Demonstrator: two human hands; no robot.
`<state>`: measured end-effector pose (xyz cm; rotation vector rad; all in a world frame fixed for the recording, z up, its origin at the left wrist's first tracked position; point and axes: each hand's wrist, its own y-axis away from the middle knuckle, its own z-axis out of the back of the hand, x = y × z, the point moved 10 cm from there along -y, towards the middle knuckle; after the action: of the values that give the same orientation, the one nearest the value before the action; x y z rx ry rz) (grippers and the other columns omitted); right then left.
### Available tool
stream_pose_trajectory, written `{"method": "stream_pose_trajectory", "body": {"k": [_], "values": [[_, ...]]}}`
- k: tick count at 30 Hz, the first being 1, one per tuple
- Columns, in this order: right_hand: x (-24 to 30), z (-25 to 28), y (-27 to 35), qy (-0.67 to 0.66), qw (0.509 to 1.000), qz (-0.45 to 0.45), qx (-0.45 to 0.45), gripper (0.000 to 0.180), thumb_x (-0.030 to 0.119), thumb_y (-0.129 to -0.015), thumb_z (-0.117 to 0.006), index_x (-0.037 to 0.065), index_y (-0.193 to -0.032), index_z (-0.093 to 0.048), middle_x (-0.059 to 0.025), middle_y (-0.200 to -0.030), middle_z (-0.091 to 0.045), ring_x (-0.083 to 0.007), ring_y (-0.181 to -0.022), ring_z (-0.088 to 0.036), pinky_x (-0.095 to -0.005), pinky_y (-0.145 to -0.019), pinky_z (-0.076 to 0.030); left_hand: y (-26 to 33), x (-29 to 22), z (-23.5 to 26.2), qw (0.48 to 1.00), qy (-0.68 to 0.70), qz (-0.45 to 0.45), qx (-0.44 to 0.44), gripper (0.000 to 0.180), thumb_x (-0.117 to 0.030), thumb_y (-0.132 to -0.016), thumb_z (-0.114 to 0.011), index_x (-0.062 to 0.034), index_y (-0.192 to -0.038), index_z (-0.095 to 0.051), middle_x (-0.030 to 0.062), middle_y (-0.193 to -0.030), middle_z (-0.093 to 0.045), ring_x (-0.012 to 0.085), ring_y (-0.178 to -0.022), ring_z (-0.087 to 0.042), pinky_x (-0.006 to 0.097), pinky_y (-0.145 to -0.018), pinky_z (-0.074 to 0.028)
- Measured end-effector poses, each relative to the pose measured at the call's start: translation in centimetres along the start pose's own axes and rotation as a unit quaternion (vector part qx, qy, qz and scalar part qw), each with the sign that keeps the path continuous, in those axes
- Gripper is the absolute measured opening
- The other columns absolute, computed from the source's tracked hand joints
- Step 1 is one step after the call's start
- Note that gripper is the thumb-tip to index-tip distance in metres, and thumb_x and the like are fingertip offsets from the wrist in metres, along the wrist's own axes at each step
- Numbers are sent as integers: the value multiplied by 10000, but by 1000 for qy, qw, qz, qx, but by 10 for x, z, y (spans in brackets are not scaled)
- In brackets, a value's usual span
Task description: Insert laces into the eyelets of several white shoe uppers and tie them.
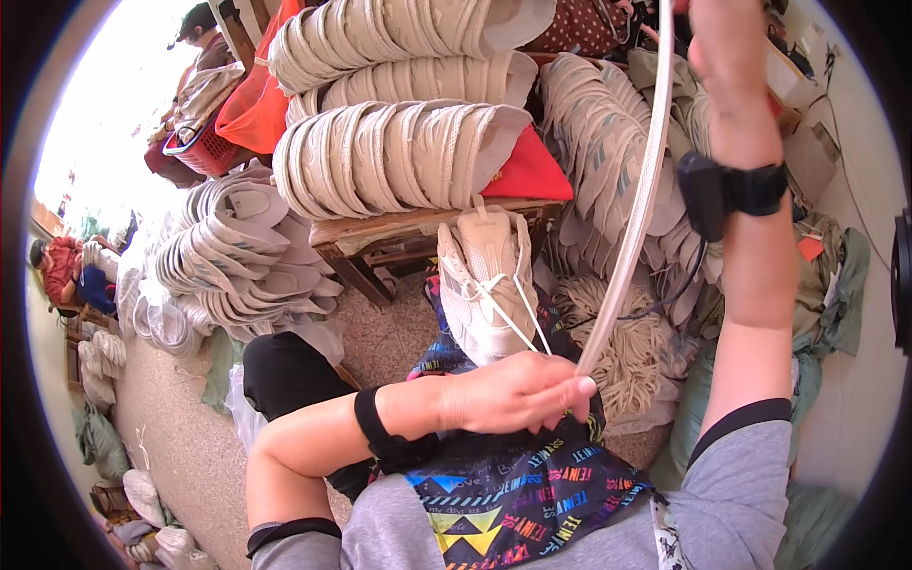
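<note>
A cream-white sneaker (484,275) stands in front of me, toe end toward the lap, with a white lace running through some of its eyelets. Just below it, my left hand (521,391) is closed, thumb and fingers pinching the shoelace (635,223). From there the lace rises in a long, slightly bowed line to the top of the head view. High up on the right, my right hand (727,57) is raised with its fingers closed at the lace; the fingertips are partly cut off by the picture's edge.
Rows of nested beige shoe uppers (380,161) lie on a wooden stool (356,242). More uppers (237,247) are piled on the left floor and others (608,142) on the right. A bundle of laces (627,370) lies beside my lap. Two people sit at far left.
</note>
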<state>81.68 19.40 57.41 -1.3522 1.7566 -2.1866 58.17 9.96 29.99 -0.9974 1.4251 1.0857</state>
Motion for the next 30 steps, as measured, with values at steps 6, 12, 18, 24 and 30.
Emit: {"method": "stream_pose_trajectory", "body": {"k": [6,12,18,24,30], "values": [[-89,-43,128,273,924,-61,261,140,113,-846,-609,22,-951,-589,-121,-920,-588,-258,-797,-609,-340,-715,-495,70,-100,119,914,-82,-213,-334,485,-313,-1057,-343,1,-796,-605,26,-553,-514,88,-421,-456,221,-426,-372],[-66,-94,306,154,822,-51,546,139,84,-792,-622,75,-919,-566,-141,-921,-539,-356,-859,-593,-438,-724,-504,89,-79,156,853,-84,-190,-479,467,-285,-1040,-330,-12,-729,-546,38,-511,-474,102,-392,-437,219,-414,-337],[-69,-77,330,195,797,-116,560,205,163,-775,-693,89,-921,-569,-134,-940,-541,-359,-838,-598,-448,-702,-500,68,-53,146,872,20,-195,-448,468,-319,-1053,-368,-26,-757,-579,-9,-542,-471,67,-453,-454,221,-450,-375],[-67,-73,334,239,751,-98,608,216,177,-749,-700,79,-882,-561,-135,-902,-526,-360,-833,-591,-446,-695,-491,65,-53,141,885,44,-205,-416,481,-354,-1050,-376,-27,-762,-580,-5,-537,-470,66,-453,-456,218,-448,-379],[-82,-83,284,148,872,-159,439,142,95,-750,-665,45,-805,-544,-103,-811,-481,-269,-714,-540,-366,-636,-447,91,-71,155,857,-54,-185,-477,490,-318,-1049,-338,-9,-756,-581,15,-512,-464,100,-421,-461,224,-438,-376]]}}
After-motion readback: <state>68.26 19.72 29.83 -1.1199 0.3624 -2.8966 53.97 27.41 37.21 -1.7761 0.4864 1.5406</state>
